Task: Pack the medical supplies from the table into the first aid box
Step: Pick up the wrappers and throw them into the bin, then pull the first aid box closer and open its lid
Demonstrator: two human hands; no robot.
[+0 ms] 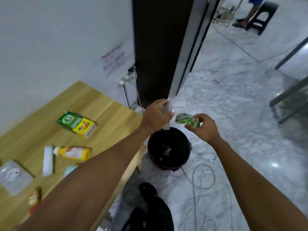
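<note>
The left grip (156, 118) is clenched around a crumpled clear wrapper (167, 108), which bunches out past the fingers. The right grip (205, 128) pinches a crumpled green wrapper (185, 120) between thumb and curled fingers. The two wrappers are near each other but apart. Both grips hang off the bench, above a black bin (173, 165) that stands on the marble floor (233, 114) just beside the bench's right edge. Some pale scraps lie inside the bin.

The medical supplies lie on the wooden bench (103, 110). A green and yellow carton (77, 123) lies flat toward the far corner. Nearer, a yellow bottle (74, 152) lies on its side, with its white cap touching or almost touching a white roll (48, 160) just to its left. A pale blue item (70, 170) shows below the bottle, partly hidden by the left forearm. By the left edge sits a flat clear packet or lid (15, 178); I cannot tell which. A small red and brown item (35, 196) lies at the near edge, too blurred to name.

Grey cables (203, 177) loop over the floor near the bin, and a dark shoe (147, 189) shows at the bench's right edge. Far across the room, a person's legs (250, 12) stand by a black stool (263, 15).
</note>
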